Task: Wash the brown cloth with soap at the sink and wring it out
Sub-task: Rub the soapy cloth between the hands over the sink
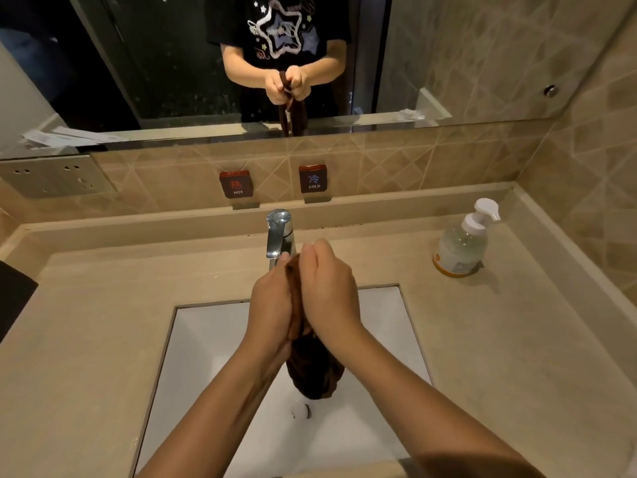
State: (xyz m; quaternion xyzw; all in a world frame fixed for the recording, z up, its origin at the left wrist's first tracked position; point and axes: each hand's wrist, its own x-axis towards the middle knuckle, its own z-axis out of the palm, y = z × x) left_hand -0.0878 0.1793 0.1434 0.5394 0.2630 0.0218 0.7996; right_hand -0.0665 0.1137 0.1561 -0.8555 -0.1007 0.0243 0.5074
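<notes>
A: Bathroom, beige stone counter point(103, 322) with a white sink point(386, 339) sunk into it, near centre. Items?

B: Item one, chrome tap point(277, 232) at the far edge of the sink; no water seen running. Item two, soap bottle point(462, 243) with a pump, far right on the counter, well apart from the hands. Item three, hot and cold signs point(235, 183) on the tiled wall. Item four, mirror point(138, 63) above, reflecting the person.

A: And the brown cloth point(315, 370)?

B: Held over the sink, just near of the tap. Its upper part is bunched between the two hands; its lower part hangs free in a dark, heavy lump above the basin.

A: State of the hands?

B: Left hand point(272, 305) and right hand point(329, 291) are pressed together, both clamped on the cloth's upper part, fingers curled round it.

A: Handling notes?

B: Soft and limp; it looks soaked, so likely heavier than when dry, and possibly slippery with soap, though no lather can be made out. My judgement: take hold of the twisted neck with the hands one above the other and turn them opposite ways, keeping the hanging end over the basin so the drips land there.
</notes>
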